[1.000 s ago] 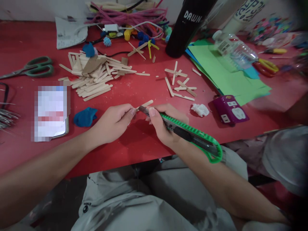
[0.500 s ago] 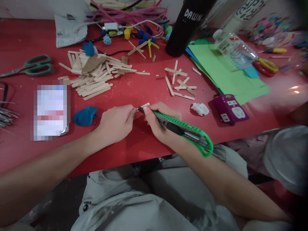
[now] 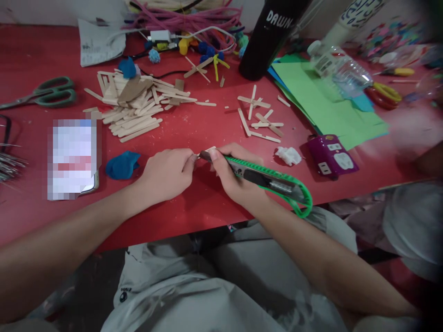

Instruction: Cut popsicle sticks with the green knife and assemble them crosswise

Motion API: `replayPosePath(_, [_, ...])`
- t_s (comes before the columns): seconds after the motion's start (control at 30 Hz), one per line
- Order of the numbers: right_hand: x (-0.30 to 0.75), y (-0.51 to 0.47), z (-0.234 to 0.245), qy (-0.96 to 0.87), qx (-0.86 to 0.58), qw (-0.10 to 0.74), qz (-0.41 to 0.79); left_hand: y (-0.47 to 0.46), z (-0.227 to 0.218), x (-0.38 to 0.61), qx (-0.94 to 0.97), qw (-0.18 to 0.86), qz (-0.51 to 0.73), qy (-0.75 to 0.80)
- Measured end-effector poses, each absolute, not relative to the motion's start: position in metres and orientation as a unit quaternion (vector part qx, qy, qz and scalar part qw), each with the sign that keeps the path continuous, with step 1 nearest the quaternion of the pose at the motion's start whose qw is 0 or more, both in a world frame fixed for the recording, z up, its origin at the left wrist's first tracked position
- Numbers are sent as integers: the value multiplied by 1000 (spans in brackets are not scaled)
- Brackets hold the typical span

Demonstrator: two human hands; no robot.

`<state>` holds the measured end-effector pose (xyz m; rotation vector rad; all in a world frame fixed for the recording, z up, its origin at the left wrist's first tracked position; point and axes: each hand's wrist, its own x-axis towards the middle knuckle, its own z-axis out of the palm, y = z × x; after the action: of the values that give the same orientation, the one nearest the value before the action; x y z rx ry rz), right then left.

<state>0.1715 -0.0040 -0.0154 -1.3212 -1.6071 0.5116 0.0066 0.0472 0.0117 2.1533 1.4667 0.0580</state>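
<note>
My left hand point(image 3: 166, 174) pinches one end of a small wooden craft stick point(image 3: 208, 150) against the red table point(image 3: 194, 129). My right hand point(image 3: 232, 173) is wrapped round a green utility knife point(image 3: 273, 182), its blade tip resting on the stick between the two hands. Only a short pale piece of the stick shows above my right thumb. Both hands sit near the table's front edge, above my lap.
A pile of craft sticks point(image 3: 133, 108) lies at the back left, loose sticks point(image 3: 258, 117) at centre right. Green scissors point(image 3: 48, 94), a phone point(image 3: 72, 159), a blue scrap point(image 3: 122, 165), a purple socket block point(image 3: 330, 156), green paper point(image 3: 321, 101), a plastic bottle point(image 3: 337, 69) and a black bottle point(image 3: 268, 37) surround them.
The knife has pushed along the stick, so less of the stick shows past my right hand. The knife handle has dipped and swung slightly. Both hands stay together.
</note>
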Motion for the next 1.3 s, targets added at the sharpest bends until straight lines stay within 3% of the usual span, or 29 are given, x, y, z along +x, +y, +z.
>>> replayPosePath(0.23, [173,-2,-17,-641,-542,502,209,52,12,4,792,314,37,522])
replayPosePath(1.3, [172,1,-15,-681,-535,459,198,62,12,2,782,371,63,497])
